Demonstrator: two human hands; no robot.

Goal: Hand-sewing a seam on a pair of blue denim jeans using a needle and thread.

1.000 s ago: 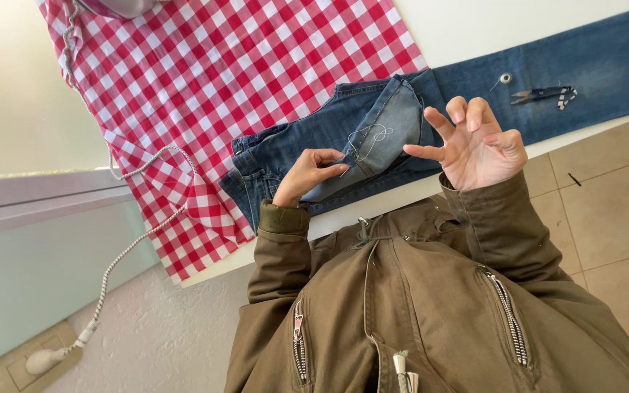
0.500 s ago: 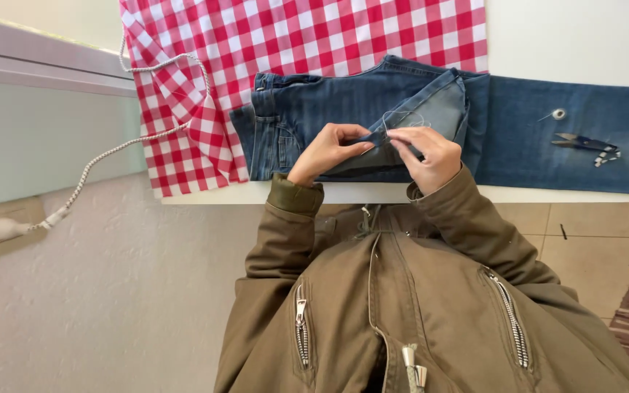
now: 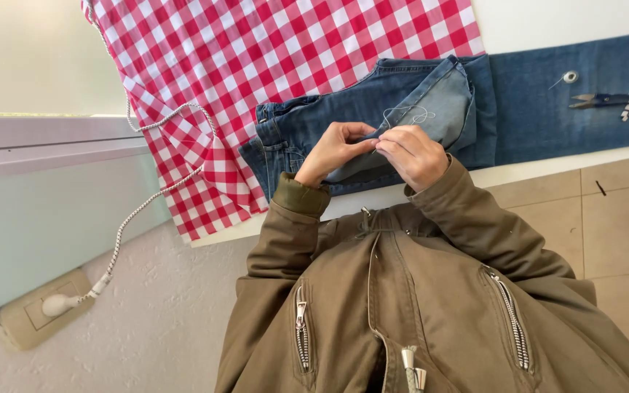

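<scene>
A pair of blue jeans (image 3: pixel 307 124) lies on the white table (image 3: pixel 525 171), one part folded back to show its paler inside (image 3: pixel 442 109). My left hand (image 3: pixel 333 149) pinches the folded denim near the table's front edge. My right hand (image 3: pixel 416 154) is closed right beside it, fingertips meeting the left hand's. A thin pale thread (image 3: pixel 406 114) loops up from between the fingers over the fold. Whether a needle is held is hidden by the fingers. Olive jacket sleeves cover both arms.
A red-and-white checked cloth (image 3: pixel 293 44) covers the table's far left under the jeans. Small snips (image 3: pixel 606 100) and a small spool (image 3: pixel 569 76) rest on the denim at the right. A braided cable (image 3: pixel 143 207) runs down to a wall plug (image 3: pixel 60 302). Tiled floor is at the right.
My right hand, raised with fingers spread a second ago, has come down onto the fold and closed beside my left hand. A loop of thread now shows above the fingers.
</scene>
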